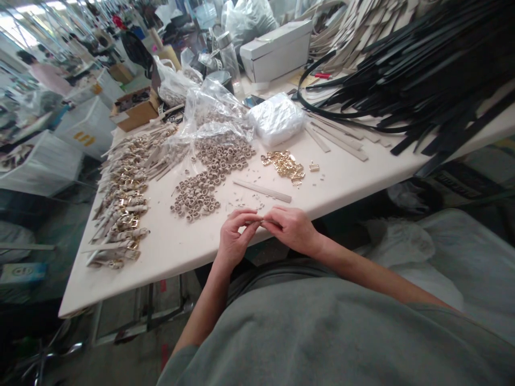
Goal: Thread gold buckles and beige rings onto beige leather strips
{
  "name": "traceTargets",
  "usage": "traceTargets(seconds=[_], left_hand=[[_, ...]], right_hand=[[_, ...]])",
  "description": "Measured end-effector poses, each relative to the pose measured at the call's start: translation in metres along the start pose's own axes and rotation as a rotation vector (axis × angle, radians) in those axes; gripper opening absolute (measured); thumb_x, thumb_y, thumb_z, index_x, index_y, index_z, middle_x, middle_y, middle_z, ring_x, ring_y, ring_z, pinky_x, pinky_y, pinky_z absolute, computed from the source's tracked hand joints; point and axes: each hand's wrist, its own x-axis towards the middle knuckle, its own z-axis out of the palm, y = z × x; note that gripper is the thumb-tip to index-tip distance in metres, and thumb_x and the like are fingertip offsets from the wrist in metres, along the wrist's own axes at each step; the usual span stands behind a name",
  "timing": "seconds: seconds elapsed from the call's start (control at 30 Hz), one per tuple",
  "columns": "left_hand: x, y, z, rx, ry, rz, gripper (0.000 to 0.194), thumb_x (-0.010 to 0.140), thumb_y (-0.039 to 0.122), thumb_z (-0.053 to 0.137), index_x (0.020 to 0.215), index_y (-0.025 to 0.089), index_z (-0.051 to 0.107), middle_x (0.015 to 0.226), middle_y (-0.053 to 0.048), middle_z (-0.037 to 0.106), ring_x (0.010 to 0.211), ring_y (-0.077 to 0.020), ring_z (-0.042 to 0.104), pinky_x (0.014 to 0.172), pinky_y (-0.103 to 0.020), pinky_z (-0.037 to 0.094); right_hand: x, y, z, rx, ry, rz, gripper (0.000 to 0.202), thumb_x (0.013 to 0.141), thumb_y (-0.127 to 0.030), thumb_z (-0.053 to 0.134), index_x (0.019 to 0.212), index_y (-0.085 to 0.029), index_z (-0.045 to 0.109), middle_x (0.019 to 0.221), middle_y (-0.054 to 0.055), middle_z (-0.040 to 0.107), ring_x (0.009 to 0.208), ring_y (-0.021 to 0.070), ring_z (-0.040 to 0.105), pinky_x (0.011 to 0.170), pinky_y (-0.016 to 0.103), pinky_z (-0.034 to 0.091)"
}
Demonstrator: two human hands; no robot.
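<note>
One small piece point(260, 221), mostly hidden, is pinched by the left hand point(236, 236) and right hand point(295, 229); one strip point(262, 191) and one buckle heap point(286, 165) are seen beyond.

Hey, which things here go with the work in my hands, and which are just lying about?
Likely part of the work:
small item between your fingers, too hidden to identify
shiny gold metal buckles
small beige ring-shaped loops
nearest flat beige strip

Apparently just lying about:
white rectangular cardboard box
clear cylindrical bottle
</note>
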Motion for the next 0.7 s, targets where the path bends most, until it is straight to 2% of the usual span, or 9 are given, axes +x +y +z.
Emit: traceTargets(seconds=[0.17,0.27,0.37,0.43,0.5,0.7], left_hand=[[0.001,0.002,0.0,0.268,0.022,0.224,0.009,0.091,0.024,0.064,0.088,0.023,0.072,0.095,-0.005,0.068,0.096,-0.0191,0.062,0.09,-0.035,0.049],[-0.002,0.002,-0.003,0.278,0.074,0.25,0.011,0.094,0.025,0.059,0.088,0.022,0.068,0.095,-0.005,0.068,0.097,-0.0194,0.062,0.091,-0.035,0.048],[-0.003,0.001,-0.006,0.286,0.135,0.236,0.011,0.091,0.03,0.064,0.098,0.023,0.068,0.106,-0.007,0.068,0.104,-0.0214,0.062,0.095,-0.038,0.048],[-0.001,0.001,-0.007,0.339,0.093,0.256,0.017,0.089,0.03,0.067,0.104,0.024,0.07,0.111,-0.008,0.069,0.106,-0.022,0.062,0.096,-0.039,0.048],[0.001,0.0,-0.006,0.387,0.042,0.296,0.015,0.09,0.028,0.066,0.103,0.025,0.072,0.107,-0.007,0.071,0.103,-0.0211,0.063,0.094,-0.038,0.048],[0.004,-0.002,-0.002,0.541,0.045,0.396,0.011,0.091,0.026,0.063,0.093,0.027,0.075,0.095,-0.005,0.073,0.098,-0.0214,0.064,0.092,-0.038,0.047]], right_hand=[[0.0,0.003,0.002,0.025,-0.017,0.04,0.021,0.097,-0.027,0.056,0.08,-0.018,0.065,0.073,0.002,0.064,0.067,0.0138,0.056,0.065,0.025,0.038],[0.001,0.006,-0.003,0.04,-0.014,0.084,0.019,0.096,-0.029,0.057,0.082,-0.019,0.065,0.074,0.002,0.064,0.07,0.0147,0.058,0.066,0.025,0.039],[0.002,0.006,-0.008,0.017,-0.007,0.066,0.019,0.096,-0.028,0.056,0.082,-0.019,0.065,0.074,0.003,0.064,0.071,0.0158,0.058,0.066,0.026,0.039],[0.002,0.003,-0.01,-0.008,-0.008,0.032,0.022,0.098,-0.029,0.054,0.081,-0.019,0.065,0.074,0.003,0.064,0.069,0.0158,0.057,0.065,0.027,0.039],[0.002,0.0,-0.01,-0.041,-0.02,0.01,0.025,0.099,-0.029,0.052,0.08,-0.019,0.064,0.073,0.004,0.063,0.068,0.0158,0.056,0.064,0.027,0.037],[0.001,-0.003,-0.008,-0.128,-0.068,-0.005,0.027,0.1,-0.029,0.05,0.079,-0.019,0.063,0.075,0.004,0.064,0.068,0.0155,0.056,0.064,0.028,0.036]])
